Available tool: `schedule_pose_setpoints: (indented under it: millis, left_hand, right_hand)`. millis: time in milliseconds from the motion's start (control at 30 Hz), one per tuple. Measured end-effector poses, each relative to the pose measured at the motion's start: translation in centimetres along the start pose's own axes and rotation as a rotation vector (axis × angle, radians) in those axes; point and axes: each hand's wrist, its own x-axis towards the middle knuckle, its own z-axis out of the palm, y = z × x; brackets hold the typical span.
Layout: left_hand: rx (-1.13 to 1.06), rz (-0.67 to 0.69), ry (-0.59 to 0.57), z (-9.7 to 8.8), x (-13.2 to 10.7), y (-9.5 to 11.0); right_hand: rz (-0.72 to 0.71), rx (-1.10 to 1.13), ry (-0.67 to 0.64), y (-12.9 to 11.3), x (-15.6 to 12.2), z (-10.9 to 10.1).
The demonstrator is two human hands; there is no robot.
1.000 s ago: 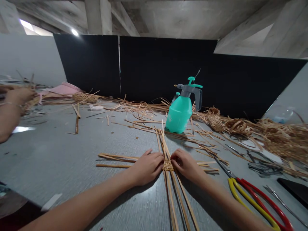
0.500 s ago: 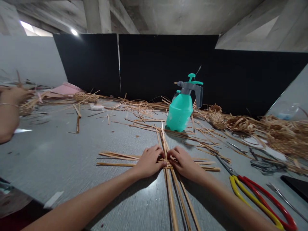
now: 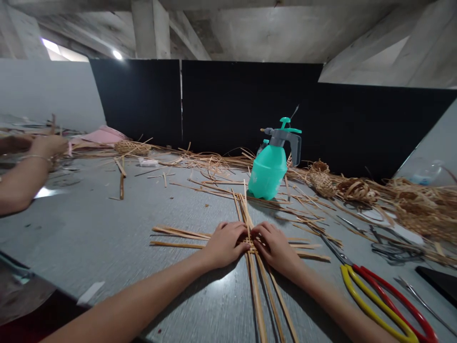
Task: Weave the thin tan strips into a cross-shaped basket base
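Note:
Flat bamboo strips [image 3: 257, 295] cross one another on the grey table, woven into a small square at their middle. My left hand [image 3: 228, 242] lies over the left side of this weave, fingers bent and closed on the strips. From the right, my right hand [image 3: 274, 244] pinches strips at the same crossing, its fingertips close to those of the left. Loose strip ends reach out left, right, away from me and toward me. The fingers partly hide the woven centre.
A green spray bottle [image 3: 268, 171] stands beyond the weave. Red-and-yellow-handled scissors [image 3: 382, 300] lie at right, near glasses [image 3: 398, 252] and a black flat object [image 3: 437, 286]. Loose strips and woven pieces [image 3: 323, 180] line the back. Another person's hand [image 3: 48, 146] works at far left.
My hands keep their grip at the crossing with hardly any movement. The whole view has shifted slightly. At far left the other person's hands and forearm have come further into view.

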Motion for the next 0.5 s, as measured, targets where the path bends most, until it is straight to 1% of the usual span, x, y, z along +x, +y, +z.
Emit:
schedule_pose_setpoints:
  millis: [100,200,267,367,500]
  left_hand:
    - [0.032,0.033,-0.048,-0.4,-0.3,-0.3]
    - [0.089,0.130,-0.099,-1.1,-0.6,-1.0]
    - [0.155,0.192,-0.115,-1.6,-0.7,-1.3]
    - [0.258,0.247,-0.104,-1.9,-0.7,-1.2]
    - [0.346,0.290,-0.067,-1.9,-0.4,-0.6]
  right_hand:
    - [-0.031,0.109,0.038,0.2,-0.1,0.1]
    - [-0.038,0.202,0.071,0.6,-0.2,0.3]
    - [-0.041,0.215,0.082,0.9,-0.3,0.5]
    - [-0.068,0.143,0.084,0.9,-0.4,0.5]
    - [-0.158,-0.132,0.057,0.1,-0.6,-0.4]
